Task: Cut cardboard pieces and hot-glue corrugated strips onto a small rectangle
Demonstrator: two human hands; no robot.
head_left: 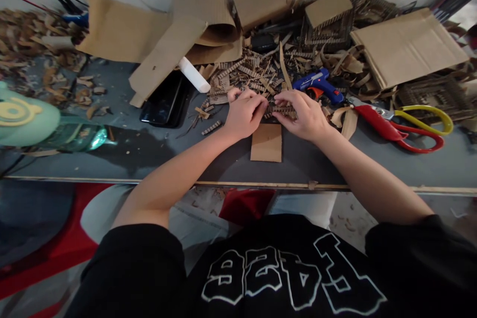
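My left hand (244, 113) is over the scrap pile with its fingers curled together. Anything between those fingertips is too small to make out. Close by on the right, my right hand (304, 115) has its thumb and forefinger apart, next to short corrugated cardboard strips (282, 109). I cannot see it gripping any of them. Just below both hands, a small square cardboard piece (266, 144) lies flat on the grey table (223, 166). A blue hot glue gun (316, 82) rests beyond my right hand, on its far right side.
Red-and-yellow-handled scissors (400, 124) lie at right. A cardboard sheet (410, 48) and a cardboard box-like piece (330, 9) sit behind. A white stick-shaped tube (194, 74), black phone (162, 102), rolled cardboard (203, 2) and plastic bottle (76, 135) stand left.
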